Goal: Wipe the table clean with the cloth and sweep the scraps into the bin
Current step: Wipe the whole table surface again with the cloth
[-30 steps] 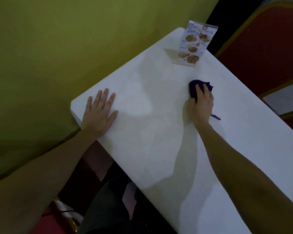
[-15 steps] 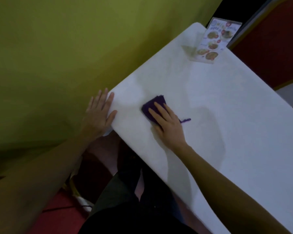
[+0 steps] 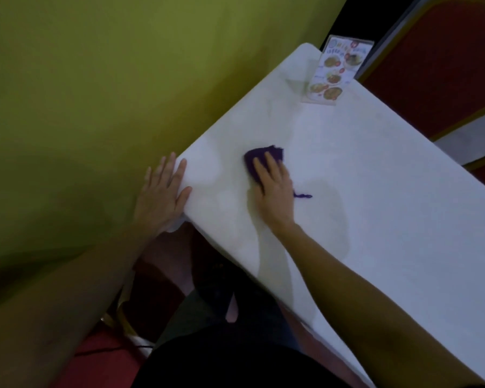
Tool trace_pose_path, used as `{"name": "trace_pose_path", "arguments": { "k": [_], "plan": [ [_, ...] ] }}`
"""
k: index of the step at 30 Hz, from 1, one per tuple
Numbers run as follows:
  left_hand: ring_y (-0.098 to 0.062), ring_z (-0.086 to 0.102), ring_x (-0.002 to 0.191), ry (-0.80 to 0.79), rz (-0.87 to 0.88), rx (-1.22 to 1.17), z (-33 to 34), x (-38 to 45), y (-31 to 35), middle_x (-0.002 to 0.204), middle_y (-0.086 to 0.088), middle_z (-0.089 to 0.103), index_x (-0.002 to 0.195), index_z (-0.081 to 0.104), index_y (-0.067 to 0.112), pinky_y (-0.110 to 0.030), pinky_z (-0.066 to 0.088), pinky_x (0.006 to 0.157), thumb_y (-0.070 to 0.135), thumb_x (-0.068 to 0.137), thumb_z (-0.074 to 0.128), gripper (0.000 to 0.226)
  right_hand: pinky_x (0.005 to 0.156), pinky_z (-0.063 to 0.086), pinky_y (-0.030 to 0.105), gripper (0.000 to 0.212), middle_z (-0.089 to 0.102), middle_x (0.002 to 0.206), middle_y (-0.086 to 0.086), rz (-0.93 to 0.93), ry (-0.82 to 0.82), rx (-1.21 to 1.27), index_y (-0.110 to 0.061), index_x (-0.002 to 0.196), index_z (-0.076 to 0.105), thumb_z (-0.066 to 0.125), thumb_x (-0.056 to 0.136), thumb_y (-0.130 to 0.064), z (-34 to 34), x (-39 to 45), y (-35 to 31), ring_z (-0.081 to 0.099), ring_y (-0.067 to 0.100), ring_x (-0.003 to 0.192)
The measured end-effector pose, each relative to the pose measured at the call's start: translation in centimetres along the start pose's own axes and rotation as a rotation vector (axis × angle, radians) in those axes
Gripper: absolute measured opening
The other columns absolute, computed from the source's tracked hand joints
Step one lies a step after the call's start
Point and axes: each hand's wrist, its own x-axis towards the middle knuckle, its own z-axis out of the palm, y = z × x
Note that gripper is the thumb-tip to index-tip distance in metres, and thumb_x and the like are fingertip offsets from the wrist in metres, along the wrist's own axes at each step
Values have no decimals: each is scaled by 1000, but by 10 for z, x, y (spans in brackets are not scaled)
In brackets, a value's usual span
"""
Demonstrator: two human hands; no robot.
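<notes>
Head cam: right hand [image 3: 275, 186] is flat on the purple cloth [image 3: 263, 158], fingers straight, pressing it onto the white table [image 3: 375, 205] near the close corner – a loose thread pokes out beside the hand. Left hand [image 3: 163, 194] is spread flat over the table's corner edge, gripping nothing. Menu card [image 3: 335, 72] stands at the far end.

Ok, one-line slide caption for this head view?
Right hand presses purple cloth on white table; left hand braces the corner.

Bare forearms, no sleeves; dark trousers [image 3: 207, 345].
</notes>
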Motion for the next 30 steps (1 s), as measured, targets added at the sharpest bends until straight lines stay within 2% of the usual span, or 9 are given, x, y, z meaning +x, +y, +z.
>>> {"name": "trace_pose_path", "arguments": {
  "k": [4, 10, 14, 17, 19, 22, 24, 28, 30],
  "plan": [
    [-32, 22, 150, -20, 10, -40, -9, 1, 9, 162, -13, 24, 155, 27, 10, -52, 14, 119, 49, 100, 22, 67, 115, 30, 48, 51, 39, 154, 5, -239, -128, -6, -21, 144, 48, 44, 94, -26, 6, -63, -14, 29, 33, 145],
    [-27, 20, 151, -86, 226, -100, -10, 3, 53, 161, -13, 26, 151, 35, 4, -43, 12, 123, 55, 101, 15, 74, 120, 19, 42, 56, 18, 162, -7, -338, -285, 18, -31, 152, 30, 42, 98, -34, -21, -129, 26, 9, 19, 151],
    [-22, 12, 153, -150, 342, -145, -6, -10, 87, 164, -7, 19, 152, 35, 9, -38, 6, 124, 66, 96, 2, 87, 120, 20, 41, 59, 17, 163, -8, -173, -199, 101, -33, 154, 23, 39, 100, -51, -37, -149, 42, 10, 15, 151],
    [-21, 15, 152, -152, 409, -155, -3, -21, 102, 163, -6, 24, 148, 43, 10, -39, 9, 124, 69, 95, 4, 88, 120, 22, 41, 65, 25, 160, -4, 52, -43, 73, -24, 151, 34, 34, 97, -60, -45, -159, 51, 16, 17, 149],
    [-24, 24, 149, -150, 441, -151, -3, -25, 112, 158, -8, 34, 143, 50, 10, -40, 15, 123, 68, 95, 7, 87, 121, 17, 40, 77, 23, 161, -1, 146, -72, 17, -22, 147, 41, 26, 91, -73, -48, -164, 53, 11, 20, 150],
    [-26, 45, 134, -167, 464, -148, -5, -27, 130, 141, -7, 53, 134, 58, 9, -38, 33, 113, 69, 94, 16, 83, 122, 11, 38, 98, 17, 163, -2, 194, -161, 0, -24, 146, 43, 16, 78, -88, -50, -172, 53, 2, 19, 151],
    [-22, 51, 117, -172, 449, -148, -5, -26, 140, 126, -3, 58, 126, 60, 10, -34, 42, 98, 65, 93, 30, 71, 122, 12, 38, 99, 22, 161, -2, 195, -160, 2, -24, 143, 47, 21, 74, -91, -49, -177, 53, 4, 19, 151],
    [-16, 51, 95, -253, 386, -337, -7, -23, 157, 102, 4, 54, 112, 57, 15, -28, 39, 76, 41, 92, 61, 33, 118, 21, 35, 69, 49, 143, -2, 219, -111, 63, -21, 120, 60, 47, 76, -73, -47, -179, 55, 26, 22, 144],
    [-18, 58, 87, -375, 315, -524, -12, -17, 164, 95, 3, 59, 104, 53, 17, -27, 44, 68, 26, 89, 67, 22, 110, 34, 35, 59, 58, 124, -2, 226, -76, 100, -19, 111, 62, 56, 75, -66, -48, -178, 54, 42, 20, 129]
  ]
}}
